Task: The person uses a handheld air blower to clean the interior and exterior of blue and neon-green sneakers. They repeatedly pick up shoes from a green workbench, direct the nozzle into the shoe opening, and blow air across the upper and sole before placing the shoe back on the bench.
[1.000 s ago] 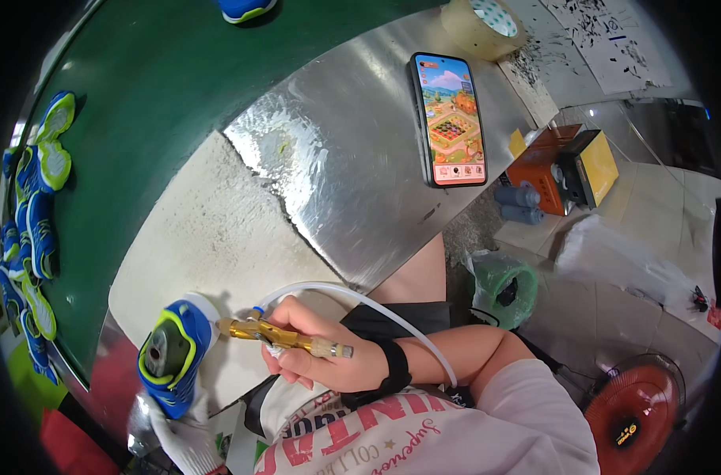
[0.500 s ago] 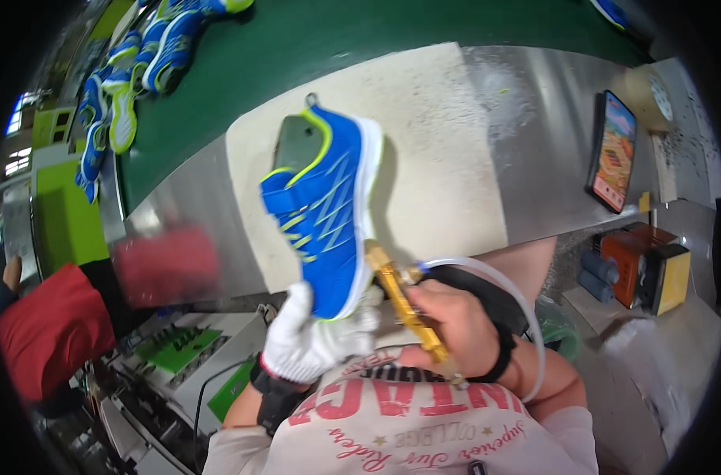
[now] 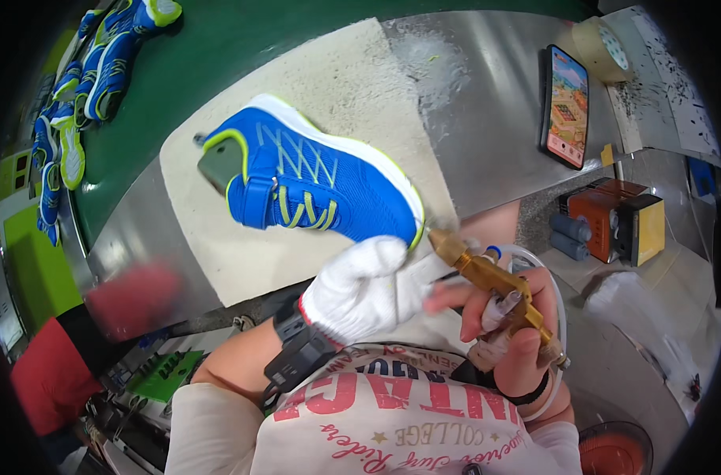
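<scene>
A blue sneaker with lime trim and white sole is held on its side over a pale work mat. My left hand, in a white knit glove, grips the shoe at its toe end. My right hand is bare and closed around a brass spray gun with a white hose; its nozzle points toward the shoe's toe, close to the glove.
Several more blue sneakers lie along the green belt at the far left. A smartphone with a lit screen and a tape roll rest on the metal table at right. An orange device sits below.
The shoe has turned from upright in front of me to lying on its side, toe toward my gloved hand. My right hand with the spray gun has shifted right and the nozzle now meets the toe.
</scene>
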Demonstrator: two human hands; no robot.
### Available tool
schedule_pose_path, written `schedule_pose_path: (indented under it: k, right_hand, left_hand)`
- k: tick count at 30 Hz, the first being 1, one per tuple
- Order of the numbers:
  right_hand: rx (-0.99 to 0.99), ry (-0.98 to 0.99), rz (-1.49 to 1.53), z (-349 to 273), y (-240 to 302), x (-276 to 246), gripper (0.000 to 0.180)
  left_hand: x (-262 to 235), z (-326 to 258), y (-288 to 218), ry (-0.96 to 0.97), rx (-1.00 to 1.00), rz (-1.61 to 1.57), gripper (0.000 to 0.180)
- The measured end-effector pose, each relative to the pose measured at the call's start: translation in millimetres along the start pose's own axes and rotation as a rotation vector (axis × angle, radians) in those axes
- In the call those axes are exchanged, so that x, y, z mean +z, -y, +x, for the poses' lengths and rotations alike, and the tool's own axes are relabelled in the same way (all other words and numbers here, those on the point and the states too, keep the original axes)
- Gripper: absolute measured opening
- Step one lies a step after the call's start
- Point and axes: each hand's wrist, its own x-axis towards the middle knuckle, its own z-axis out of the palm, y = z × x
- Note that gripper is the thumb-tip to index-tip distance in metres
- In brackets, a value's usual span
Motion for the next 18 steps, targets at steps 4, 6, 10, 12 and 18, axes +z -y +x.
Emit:
schedule_pose_path:
  k: [4, 6, 10, 12, 18]
  right_hand:
    - [-0.030, -0.095, -0.133, 6.5, 11.4, 3.1, 0.053]
    - [-0.120, -0.030, -0.285, 9.6, 4.6, -2.4, 0.059]
    - [-0.340, 0.102, -0.790, 35.0, -11.9, -15.9, 0.061]
    - [-0.432, 0.159, -0.904, 49.7, -20.4, -18.9, 0.060]
    - [-0.546, 0.093, -0.534, 56.5, -20.9, -44.8, 0.060]
  left_hand:
    - [1.7, 40.6, -2.1, 0.153, 0.222, -0.015, 0.040]
    - [8.6, 47.5, -9.9, 0.191, 0.212, -0.051, 0.038]
    - [36.7, 51.3, -25.0, 0.002, 0.185, -0.067, 0.043]
    - [37.0, 54.9, -33.3, 0.040, 0.204, -0.038, 0.046]
    - [41.7, 31.8, -51.6, -0.500, 0.115, -0.048, 0.043]
